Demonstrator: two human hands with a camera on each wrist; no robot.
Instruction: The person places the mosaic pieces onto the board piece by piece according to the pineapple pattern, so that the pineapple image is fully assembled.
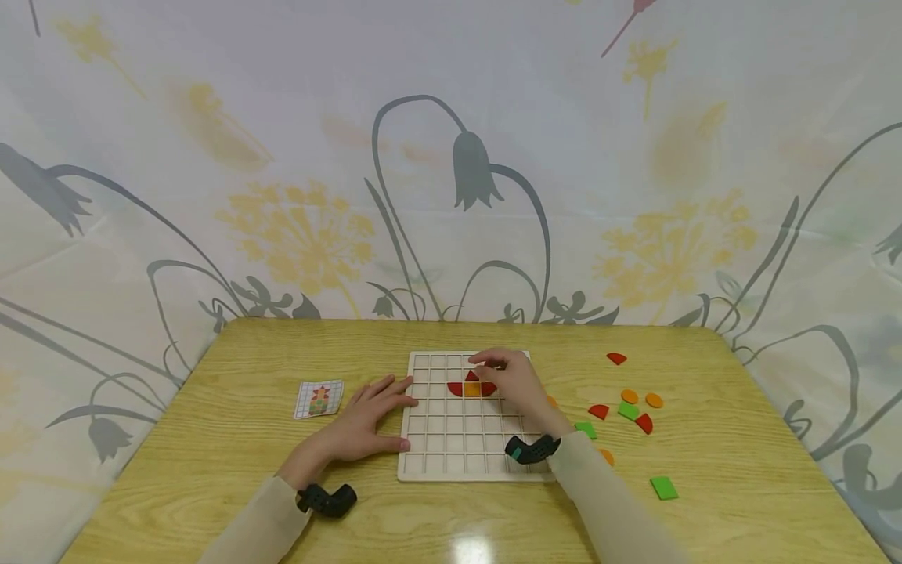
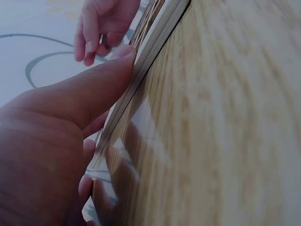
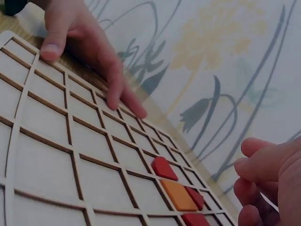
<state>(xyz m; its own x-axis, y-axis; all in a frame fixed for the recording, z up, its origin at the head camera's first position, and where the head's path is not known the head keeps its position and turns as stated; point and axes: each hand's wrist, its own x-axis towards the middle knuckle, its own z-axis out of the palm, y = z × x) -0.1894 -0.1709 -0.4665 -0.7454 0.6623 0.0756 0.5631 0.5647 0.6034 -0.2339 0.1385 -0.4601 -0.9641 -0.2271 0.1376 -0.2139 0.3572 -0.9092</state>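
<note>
Showing pale squares (image 1: 435, 444), the board (image 1: 465, 477) is lying below the right hand (image 1: 517, 385) (grip indeterminable); left hand (image 1: 361, 423) splaying at left.

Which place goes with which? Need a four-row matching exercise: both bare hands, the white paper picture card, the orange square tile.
Things:
1. Bare left hand
2. Bare right hand
3. White paper picture card
4. Orange square tile

Places:
A. Flat on the yellowish wood-grain table, left of the pale wooden grid board
B. On the board, next to red tiles
C. Fingers and thumb at the board's left edge
D. Over the far right part of the board

Pairs: 1-C, 2-D, 3-A, 4-B
</note>
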